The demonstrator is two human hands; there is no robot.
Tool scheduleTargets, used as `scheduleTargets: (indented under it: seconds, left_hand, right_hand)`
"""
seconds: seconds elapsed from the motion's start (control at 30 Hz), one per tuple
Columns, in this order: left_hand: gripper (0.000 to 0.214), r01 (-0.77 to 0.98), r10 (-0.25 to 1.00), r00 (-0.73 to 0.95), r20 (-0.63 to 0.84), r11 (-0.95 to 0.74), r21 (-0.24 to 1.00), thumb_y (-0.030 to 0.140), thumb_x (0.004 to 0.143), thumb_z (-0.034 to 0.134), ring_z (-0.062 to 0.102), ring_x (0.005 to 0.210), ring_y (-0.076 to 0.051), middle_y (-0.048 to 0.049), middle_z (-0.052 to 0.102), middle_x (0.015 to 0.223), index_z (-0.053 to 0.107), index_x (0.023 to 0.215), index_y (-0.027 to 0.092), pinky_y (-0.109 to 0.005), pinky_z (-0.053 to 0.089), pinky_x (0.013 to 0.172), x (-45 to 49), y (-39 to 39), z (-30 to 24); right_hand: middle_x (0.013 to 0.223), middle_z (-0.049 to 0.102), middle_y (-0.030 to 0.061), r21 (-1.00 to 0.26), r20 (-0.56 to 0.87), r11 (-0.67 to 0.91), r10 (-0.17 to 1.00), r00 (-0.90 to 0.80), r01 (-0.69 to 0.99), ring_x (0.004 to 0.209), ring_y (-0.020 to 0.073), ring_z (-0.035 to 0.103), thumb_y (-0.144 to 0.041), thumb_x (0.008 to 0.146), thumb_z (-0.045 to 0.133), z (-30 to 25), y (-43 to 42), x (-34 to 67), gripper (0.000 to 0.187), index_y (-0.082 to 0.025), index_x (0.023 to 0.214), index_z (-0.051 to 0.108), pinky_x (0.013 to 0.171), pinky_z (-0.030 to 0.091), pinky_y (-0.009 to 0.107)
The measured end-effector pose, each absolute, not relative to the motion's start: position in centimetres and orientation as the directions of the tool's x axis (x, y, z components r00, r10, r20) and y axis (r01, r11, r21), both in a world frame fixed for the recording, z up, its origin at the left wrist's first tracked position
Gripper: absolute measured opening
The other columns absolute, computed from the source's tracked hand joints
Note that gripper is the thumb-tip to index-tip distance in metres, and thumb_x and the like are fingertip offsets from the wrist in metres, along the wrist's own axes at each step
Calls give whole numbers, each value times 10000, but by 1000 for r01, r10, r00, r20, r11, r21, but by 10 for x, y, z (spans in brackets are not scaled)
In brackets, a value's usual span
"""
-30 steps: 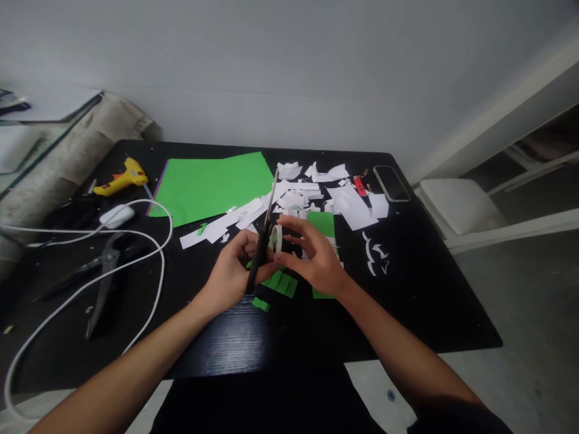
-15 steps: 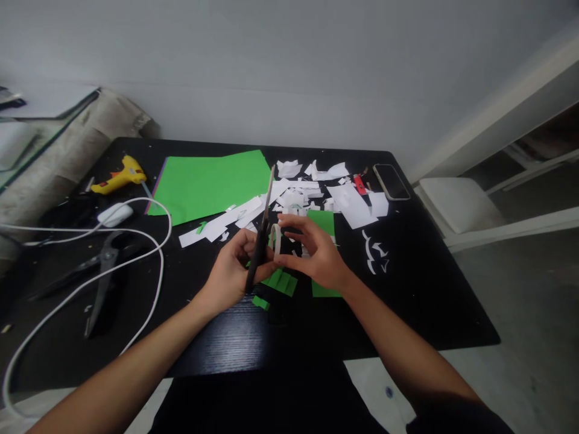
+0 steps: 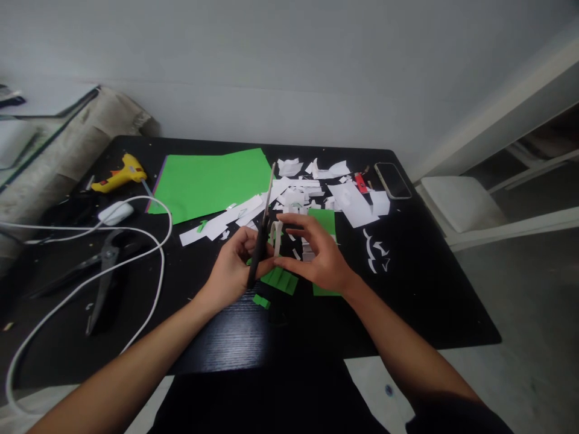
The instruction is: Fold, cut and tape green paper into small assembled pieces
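My left hand (image 3: 230, 268) is closed around a black-handled cutting tool (image 3: 259, 253). Its thin blade points up and away; seen edge-on, I cannot tell if it is scissors or a knife. Close beside the handle, a narrow white paper strip (image 3: 277, 242) bends into a loop. My right hand (image 3: 319, 253) pinches this strip, thumb at its lower end and index finger at its top. The left fingertips are near the loop, partly hidden behind the handle. Below the hands lie folded green paper pieces (image 3: 280, 281).
White paper scraps (image 3: 294, 198) spread behind the hands, by a large green sheet (image 3: 208, 184). A yellow glue gun (image 3: 121, 173), dark shears (image 3: 107, 259) and a looping white cable (image 3: 160, 265) lie left. A phone (image 3: 392, 181) and red piece (image 3: 360, 183) are right.
The white strip's loop has turned slightly and its upper end now shows a flatter fold under the right index finger. Both hands stay almost in place.
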State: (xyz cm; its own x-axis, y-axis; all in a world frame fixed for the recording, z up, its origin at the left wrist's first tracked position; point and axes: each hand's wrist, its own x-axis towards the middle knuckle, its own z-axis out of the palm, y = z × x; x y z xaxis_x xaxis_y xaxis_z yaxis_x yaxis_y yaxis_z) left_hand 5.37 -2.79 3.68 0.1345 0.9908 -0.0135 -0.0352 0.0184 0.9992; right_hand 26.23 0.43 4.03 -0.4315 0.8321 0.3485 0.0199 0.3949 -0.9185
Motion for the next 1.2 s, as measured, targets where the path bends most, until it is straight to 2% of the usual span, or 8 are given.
scheduleTargets:
  seconds: [0.13, 0.23, 0.4, 0.7, 0.8, 0.9, 1.07, 1.2]
  left_hand:
    - [396, -54, 991, 129, -23, 30, 998, 252, 707, 921, 626, 663, -127, 16, 685, 782, 568, 883, 208, -258, 508, 621, 55, -27, 37]
    - [395, -45, 993, 111, -31, 36, 998, 245, 707, 915, 623, 660, -123, 16, 699, 794, 560, 878, 209, -252, 502, 611, 56, -28, 38]
    - [394, -55, 994, 99, -40, 45, 997, 259, 723, 913, 623, 643, -118, 24, 701, 790, 558, 888, 210, -246, 507, 595, 56, -30, 38]
    - [393, -2, 995, 98, -21, 21, 1000, 309, 731, 926, 605, 642, -130, 7, 706, 810, 573, 876, 217, -269, 507, 615, 51, -30, 47]
    - [406, 111, 995, 99, 21, -32, 993, 364, 754, 907, 556, 641, -131, 25, 641, 756, 538, 848, 222, -265, 466, 624, 31, -30, 52]
    - [423, 343, 993, 99, 59, -90, 935, 424, 758, 894, 582, 723, -164, 11, 637, 829, 547, 901, 227, -279, 467, 665, 1, -32, 59]
    - [365, 711, 990, 122, 77, -141, 689, 460, 775, 845, 557, 658, -144, 33, 651, 776, 591, 900, 231, -252, 405, 613, -51, -33, 78]
    - [275, 812, 975, 223, 20, -197, 549, 433, 798, 799, 574, 587, -136, 29, 729, 774, 686, 958, 239, -243, 394, 592, -78, -26, 91]
  right_hand:
    - [1601, 568, 41, -926, 303, 370, 847, -437, 74, 1491, 328, 540, -338, 833, 935, 38, 6, 264, 883, -440, 1577, 469, 1210, 508, 575]
    - [1619, 549, 70, -933, 259, 343, 850, -459, 108, 1511, 349, 517, -380, 774, 974, 32, 10, 265, 930, -398, 1566, 488, 1224, 486, 601]
    - [1592, 572, 84, -931, 231, 340, 826, -514, 129, 1498, 352, 535, -386, 740, 982, 22, 14, 264, 891, -359, 1512, 539, 1258, 446, 628]
    - [1465, 652, 59, -961, 223, 273, 850, -477, 37, 1414, 317, 617, -348, 790, 951, 24, 11, 260, 702, -352, 1400, 604, 1215, 523, 593]
    - [1490, 632, 42, -964, 228, 265, 853, -469, 14, 1441, 312, 596, -330, 773, 969, 25, 11, 262, 738, -378, 1408, 597, 1216, 528, 582]
    - [1505, 621, 38, -967, 224, 256, 853, -471, 5, 1471, 317, 571, -325, 782, 960, 28, 10, 264, 716, -381, 1398, 598, 1214, 534, 579]
    - [1551, 588, 23, -978, 190, 209, 841, -507, -20, 1488, 314, 554, -362, 823, 923, 33, 8, 263, 649, -402, 1379, 591, 1164, 586, 549]
    - [1581, 562, 24, -983, 163, 181, 830, -533, -17, 1487, 325, 551, -382, 831, 914, 36, 6, 262, 651, -405, 1385, 573, 1119, 617, 535]
